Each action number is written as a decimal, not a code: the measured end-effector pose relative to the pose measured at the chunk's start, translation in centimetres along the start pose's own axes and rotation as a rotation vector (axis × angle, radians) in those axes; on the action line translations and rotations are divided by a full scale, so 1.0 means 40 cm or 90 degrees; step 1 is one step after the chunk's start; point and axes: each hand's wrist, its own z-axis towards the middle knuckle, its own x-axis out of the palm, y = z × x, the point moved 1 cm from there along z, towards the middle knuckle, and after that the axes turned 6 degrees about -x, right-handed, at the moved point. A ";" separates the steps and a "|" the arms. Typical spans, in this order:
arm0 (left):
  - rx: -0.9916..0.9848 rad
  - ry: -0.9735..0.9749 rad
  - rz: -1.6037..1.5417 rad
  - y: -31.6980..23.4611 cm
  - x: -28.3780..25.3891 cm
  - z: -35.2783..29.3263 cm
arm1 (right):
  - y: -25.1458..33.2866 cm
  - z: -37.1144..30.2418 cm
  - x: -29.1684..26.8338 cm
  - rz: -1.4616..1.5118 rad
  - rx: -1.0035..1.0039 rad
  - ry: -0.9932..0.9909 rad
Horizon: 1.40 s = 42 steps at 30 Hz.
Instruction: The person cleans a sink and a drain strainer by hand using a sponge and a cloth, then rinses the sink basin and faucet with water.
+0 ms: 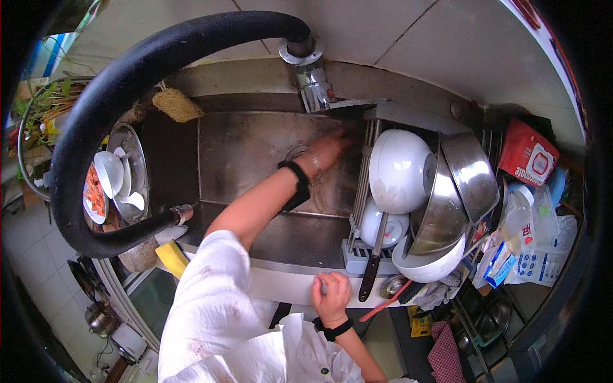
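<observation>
Presumably for draining, we note the white bowl (394, 172) and steel basins (472, 175) tilted in the dish rack (356, 260) at the sink's (242, 153) right end. Our left hand (324, 153) reaches near the sink's back right corner; grip unclear in shadow. Our right hand (332, 297) curls loosely by the front edge, contents undeterminable. Sink: dull steel, brown-smudged.

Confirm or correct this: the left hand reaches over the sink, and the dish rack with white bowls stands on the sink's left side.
The side is wrong: the head view shows the dish rack with white bowls on the sink's right side. The left hand does reach over the sink.
</observation>
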 end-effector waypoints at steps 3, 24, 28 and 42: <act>-0.142 0.084 -0.039 0.057 0.151 0.111 | 0.003 0.000 0.007 0.007 -0.004 -0.005; 0.121 0.484 0.006 -0.211 0.401 0.030 | 0.000 -0.007 0.003 0.008 0.043 0.025; 0.163 0.538 0.057 -0.215 0.373 -0.017 | 0.004 -0.007 0.000 0.008 0.056 0.034; 0.496 0.443 0.070 -0.014 0.164 -0.208 | 0.002 0.005 -0.003 0.006 0.013 0.036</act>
